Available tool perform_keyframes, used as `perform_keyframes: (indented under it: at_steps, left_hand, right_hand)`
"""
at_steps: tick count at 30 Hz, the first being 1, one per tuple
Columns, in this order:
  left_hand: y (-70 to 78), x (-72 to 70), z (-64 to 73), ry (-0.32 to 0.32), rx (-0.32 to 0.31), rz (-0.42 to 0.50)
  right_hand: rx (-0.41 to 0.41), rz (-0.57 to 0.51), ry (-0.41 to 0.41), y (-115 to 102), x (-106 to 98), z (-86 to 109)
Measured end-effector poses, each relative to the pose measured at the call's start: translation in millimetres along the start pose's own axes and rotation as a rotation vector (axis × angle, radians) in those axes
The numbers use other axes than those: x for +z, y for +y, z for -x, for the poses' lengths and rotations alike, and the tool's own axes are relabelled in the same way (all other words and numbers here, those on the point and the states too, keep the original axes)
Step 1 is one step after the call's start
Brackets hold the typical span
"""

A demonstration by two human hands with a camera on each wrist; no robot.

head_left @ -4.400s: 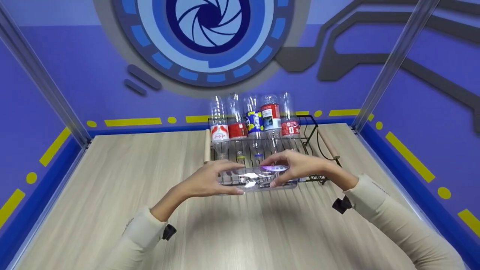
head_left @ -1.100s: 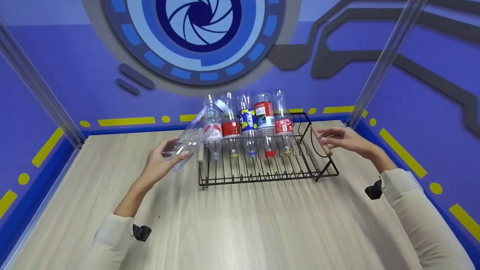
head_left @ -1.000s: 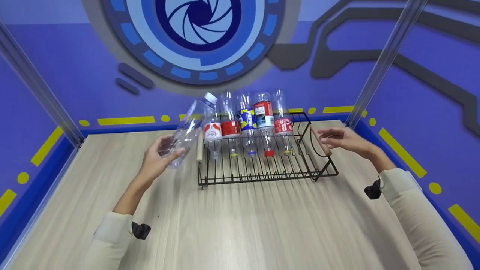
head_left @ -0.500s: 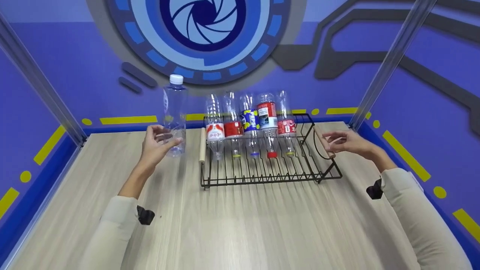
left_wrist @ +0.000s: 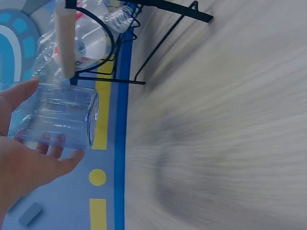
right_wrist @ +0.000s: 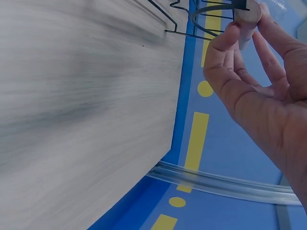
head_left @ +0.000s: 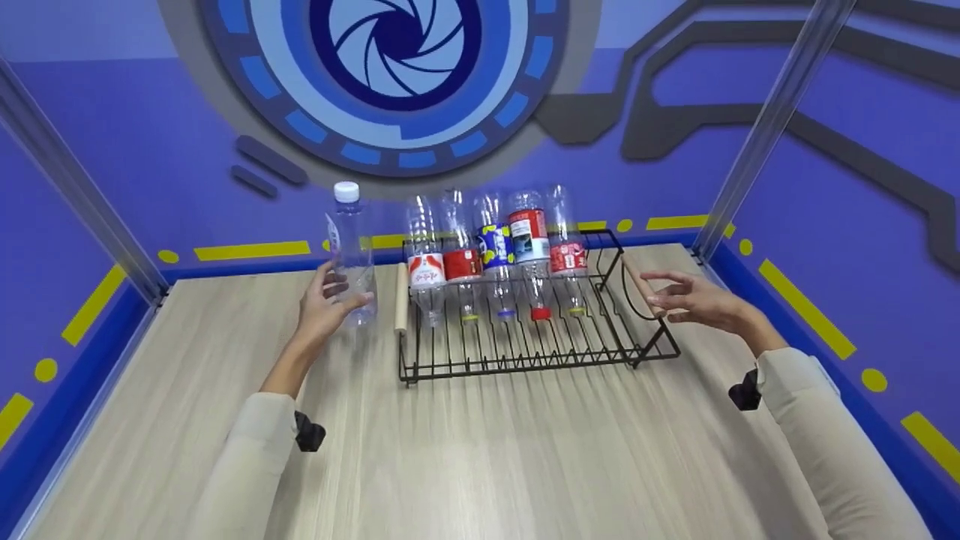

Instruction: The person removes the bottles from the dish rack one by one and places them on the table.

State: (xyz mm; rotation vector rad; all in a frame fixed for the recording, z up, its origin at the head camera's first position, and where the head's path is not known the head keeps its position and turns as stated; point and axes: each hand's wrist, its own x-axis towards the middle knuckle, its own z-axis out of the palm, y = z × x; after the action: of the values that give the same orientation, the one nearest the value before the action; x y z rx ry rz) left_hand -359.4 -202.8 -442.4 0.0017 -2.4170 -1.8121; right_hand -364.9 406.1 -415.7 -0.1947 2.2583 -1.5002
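Note:
In the head view, my left hand (head_left: 322,306) grips a clear plastic bottle (head_left: 355,251) with a white cap. Thumb and fingers lie on either side of its lower part. The bottle stands upright in the hand, just left of the black wire rack (head_left: 525,367). In the left wrist view, the bottle's base (left_wrist: 92,117) shows past the fingers. At the rack's right end, my right hand (head_left: 701,301) pinches the wooden handle (right_wrist: 247,21) between thumb and fingers. Several clear bottles lean cap-down in the rack, including one with a blue and yellow label (head_left: 496,246).
A second wooden handle (head_left: 401,298) is on the rack's left end, between the held bottle and the leaning ones. The wood-grain table (head_left: 480,457) meets blue printed walls (head_left: 127,142) at the back and both sides.
From lying level between both hands, the bottle has gone left in my left hand, turned upright and come down slightly. My right hand has moved to the rack's right handle.

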Motion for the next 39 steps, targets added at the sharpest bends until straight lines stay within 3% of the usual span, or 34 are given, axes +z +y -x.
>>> perform_keyframes:
  at_steps: [5,11,25,33,39]
  left_hand:
    - [-11.6,-0.3,-9.6,0.01,0.011,-0.062]
    - [-18.9,-1.6,-9.6,-0.005,-0.025,-0.106]
    - [-35.1,17.2,-14.2,-0.047,-0.061,-0.087]
    - [-35.5,27.3,-20.1,-0.069,-0.025,-0.086]
    - [-43.1,35.1,-16.9,-0.103,-0.043,-0.087]
  right_hand:
    - [0.025,-0.018,0.006,-3,2,-3.3]
    - [0.036,-0.015,-0.015,-3,6,-10.5]
    - [0.051,0.0,0.002,-2,4,-4.1]
    - [0.075,0.02,0.011,-7,1,-0.2]
    - [0.108,0.058,-0.03,-8,-1,4.1]
